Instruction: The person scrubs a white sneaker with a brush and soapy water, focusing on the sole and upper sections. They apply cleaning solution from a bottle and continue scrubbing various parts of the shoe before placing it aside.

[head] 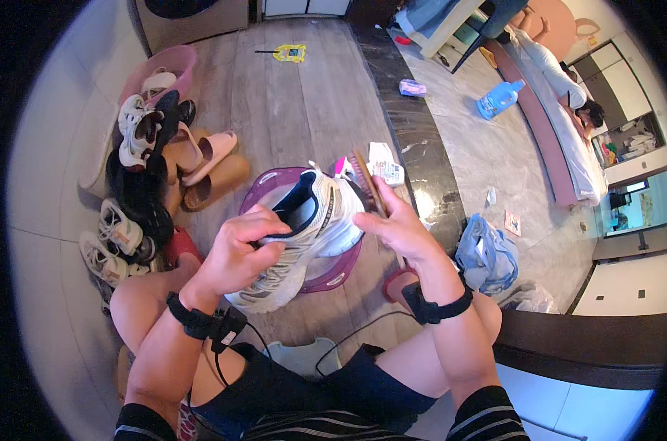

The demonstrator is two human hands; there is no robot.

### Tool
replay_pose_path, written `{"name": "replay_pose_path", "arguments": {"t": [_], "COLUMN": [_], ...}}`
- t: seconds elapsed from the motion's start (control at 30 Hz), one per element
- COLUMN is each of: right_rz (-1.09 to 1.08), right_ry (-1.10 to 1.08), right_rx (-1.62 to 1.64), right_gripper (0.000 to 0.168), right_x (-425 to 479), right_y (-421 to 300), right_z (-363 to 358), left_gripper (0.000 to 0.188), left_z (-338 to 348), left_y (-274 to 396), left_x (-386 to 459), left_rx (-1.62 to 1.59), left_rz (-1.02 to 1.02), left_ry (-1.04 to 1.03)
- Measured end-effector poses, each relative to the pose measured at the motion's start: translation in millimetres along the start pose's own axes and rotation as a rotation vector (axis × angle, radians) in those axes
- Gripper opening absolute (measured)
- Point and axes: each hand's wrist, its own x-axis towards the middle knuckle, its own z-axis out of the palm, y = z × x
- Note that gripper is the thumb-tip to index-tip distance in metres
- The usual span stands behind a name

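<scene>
A white sports shoe [297,248] with a dark lining is held above a purple basin [333,273], whose rim shows on both sides of it. My left hand [250,248] grips the collar and tongue of the shoe between thumb and fingers. In my right hand [391,220] is a wooden-backed scrub brush [368,184], close against the heel end of the shoe. A white bottle [388,172] that bears writing stands or lies just beyond the brush; a small pink thing [340,165] is beside the basin.
Several shoes [137,132] and slippers [215,157] are piled at the left near a pink basin [179,60]. At the right are a blue bag [485,253], a blue detergent bottle [498,99] and a purple packet [412,88]. A person [554,71] lies on a bed farther back.
</scene>
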Motion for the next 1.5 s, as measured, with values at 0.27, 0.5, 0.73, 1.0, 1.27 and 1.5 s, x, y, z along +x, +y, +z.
{"name": "replay_pose_path", "arguments": {"t": [0.27, 0.5, 0.73, 1.0, 1.27, 1.5], "right_rz": [0.237, 0.224, -0.039, -0.091, -0.372, -0.119], "right_ry": [-0.009, 0.085, 0.217, 0.222, 0.075, -0.101], "right_rx": [0.297, 0.361, 0.277, 0.106, -0.324, -0.888], "right_gripper": [0.086, 0.082, 0.068, 0.073, 0.058, 0.042], "right_x": [-12, -12, -9, -17, -33, -48], "right_y": [-6, -13, -4, 5, -44, -83], "right_z": [25, 33, 53, 70, 54, 87], "left_gripper": [0.018, 0.019, 0.048, 0.028, 0.023, 0.035], "left_z": [-1, -8, 17, 26, 8, 15], "left_y": [3, 4, -14, 0, -13, -11], "left_x": [0, 1, 9, 19, 20, 21], "left_rx": [0.031, 0.209, 0.460, -0.049, -0.388, -0.494], "left_rz": [0.053, 0.057, -0.151, -0.334, -0.376, -0.304], "left_ry": [-0.159, -0.219, -0.133, 0.146, 0.117, 0.177]}}
